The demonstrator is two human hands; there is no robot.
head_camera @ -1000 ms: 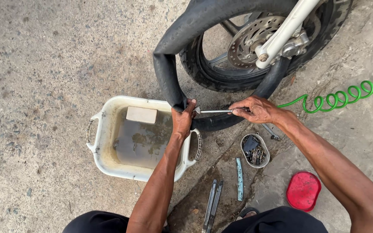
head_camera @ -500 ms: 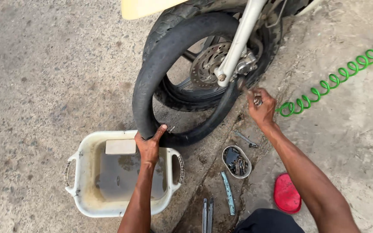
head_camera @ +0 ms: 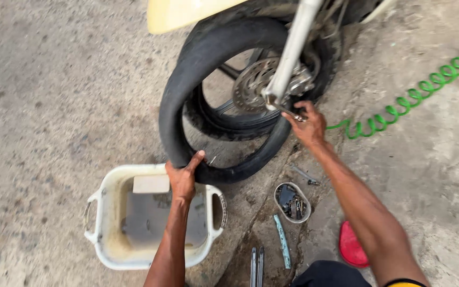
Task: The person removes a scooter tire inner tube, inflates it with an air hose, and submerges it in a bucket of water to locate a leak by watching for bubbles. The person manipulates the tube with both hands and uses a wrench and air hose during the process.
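A black rubber inner tube (head_camera: 187,85) hangs in a big loop out of the motorcycle's front wheel (head_camera: 261,106). My left hand (head_camera: 183,178) grips the tube's bottom curve, just above a white plastic basin (head_camera: 98,212) of murky water. My right hand (head_camera: 308,126) is up at the wheel's axle, by the silver fork leg (head_camera: 292,50), closed on a slim metal tool (head_camera: 288,110) that sticks out toward the hub and brake disc (head_camera: 253,82).
A small tin of metal bits (head_camera: 292,202) sits on the concrete below the wheel. Flat tyre levers (head_camera: 257,266) and a pale blue tool (head_camera: 281,240) lie near my knee. A red object (head_camera: 351,245) lies at right. A green coiled air hose (head_camera: 415,98) runs off right.
My right hand has risen with the tool from near the tube's lower part to the axle. My left hand stayed on the tube, and the view tilted up to show the yellow fender.
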